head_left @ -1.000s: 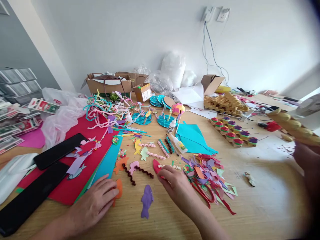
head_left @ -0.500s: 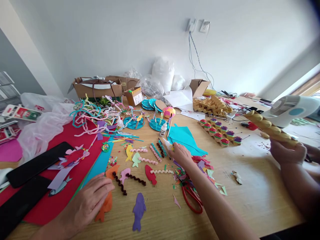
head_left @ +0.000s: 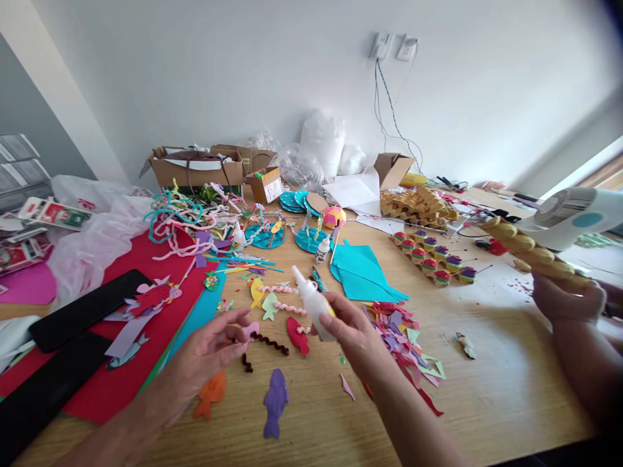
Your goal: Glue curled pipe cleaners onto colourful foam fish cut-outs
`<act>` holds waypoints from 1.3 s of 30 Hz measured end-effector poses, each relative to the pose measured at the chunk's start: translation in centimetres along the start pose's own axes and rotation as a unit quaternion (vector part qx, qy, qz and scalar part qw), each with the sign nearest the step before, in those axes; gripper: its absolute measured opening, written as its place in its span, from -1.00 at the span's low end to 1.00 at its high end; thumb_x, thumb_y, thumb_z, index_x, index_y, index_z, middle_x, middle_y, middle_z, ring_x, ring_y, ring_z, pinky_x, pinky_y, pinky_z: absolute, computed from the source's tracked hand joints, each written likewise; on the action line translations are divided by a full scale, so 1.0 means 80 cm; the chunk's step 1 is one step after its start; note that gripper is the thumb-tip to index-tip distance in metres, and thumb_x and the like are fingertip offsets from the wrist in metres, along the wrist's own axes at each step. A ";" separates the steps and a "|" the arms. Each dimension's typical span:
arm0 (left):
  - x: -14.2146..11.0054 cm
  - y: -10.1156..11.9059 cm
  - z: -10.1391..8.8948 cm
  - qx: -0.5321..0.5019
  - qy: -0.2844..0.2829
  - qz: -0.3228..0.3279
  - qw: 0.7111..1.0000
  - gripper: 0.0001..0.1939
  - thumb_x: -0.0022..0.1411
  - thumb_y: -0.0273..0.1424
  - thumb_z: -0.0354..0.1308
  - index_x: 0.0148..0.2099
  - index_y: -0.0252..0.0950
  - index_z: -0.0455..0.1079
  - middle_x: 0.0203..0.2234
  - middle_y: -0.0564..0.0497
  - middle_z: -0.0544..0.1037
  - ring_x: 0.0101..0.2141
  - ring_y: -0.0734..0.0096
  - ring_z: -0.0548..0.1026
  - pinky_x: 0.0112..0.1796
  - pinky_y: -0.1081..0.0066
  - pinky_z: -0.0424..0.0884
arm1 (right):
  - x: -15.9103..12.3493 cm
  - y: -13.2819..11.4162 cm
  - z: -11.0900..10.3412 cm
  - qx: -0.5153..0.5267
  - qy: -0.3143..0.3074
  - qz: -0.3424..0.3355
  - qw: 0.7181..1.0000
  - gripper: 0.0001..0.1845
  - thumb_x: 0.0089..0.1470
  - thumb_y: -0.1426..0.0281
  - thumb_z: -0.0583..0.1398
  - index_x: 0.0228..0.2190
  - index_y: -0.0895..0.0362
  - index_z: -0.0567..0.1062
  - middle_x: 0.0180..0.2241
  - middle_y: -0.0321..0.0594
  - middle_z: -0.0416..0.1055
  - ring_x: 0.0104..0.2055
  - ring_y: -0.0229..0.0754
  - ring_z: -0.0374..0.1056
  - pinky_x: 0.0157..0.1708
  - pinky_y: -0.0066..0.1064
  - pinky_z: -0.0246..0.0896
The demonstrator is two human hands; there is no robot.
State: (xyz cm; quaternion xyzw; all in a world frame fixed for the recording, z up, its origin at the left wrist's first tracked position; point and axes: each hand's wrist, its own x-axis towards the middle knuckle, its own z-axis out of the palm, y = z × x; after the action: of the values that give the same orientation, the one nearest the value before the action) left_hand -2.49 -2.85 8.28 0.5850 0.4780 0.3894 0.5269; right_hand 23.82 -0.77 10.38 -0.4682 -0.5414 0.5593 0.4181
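The right hand grips a white bottle round its lower body, raised above the middle of the bench. The bottle is tilted: its long axis runs from the base, beside the palm, up and leftward to a narrow nozzle, which points toward the bench's far left corner. The left hand is half-curled, thumb and fingers apart, over the pink fish; whether it touches that cutout cannot be told. Nearer the bench's front edge lie the orange fish, just below the left hand, and the purple fish, its long axis running front to back with the tail toward that edge. The red fish lies just left of the bottle's base. Paper scraps are heaped right of the right hand. Toward the bench's right edge, a co-worker's hand holds an egg-carton strip.
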 end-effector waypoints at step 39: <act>-0.037 -0.043 -0.047 0.185 0.064 0.047 0.980 -0.90 0.07 -0.35 0.20 -0.33 -0.19 0.52 -0.39 0.01 0.57 -0.33 0.26 0.50 -0.24 0.39 0.40 | 0.003 0.018 0.075 0.186 0.019 -0.040 0.981 -0.65 -0.25 0.33 0.38 -0.34 0.09 0.45 -0.42 -0.33 0.46 -0.36 -0.24 0.35 -0.33 -0.45 0.24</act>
State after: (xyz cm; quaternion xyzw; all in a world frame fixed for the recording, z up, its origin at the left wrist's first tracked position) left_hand -7.31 -4.82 5.53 0.6681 0.5462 0.3551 0.3595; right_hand 17.93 -1.91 8.74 -0.3704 -0.4381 0.6239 0.5307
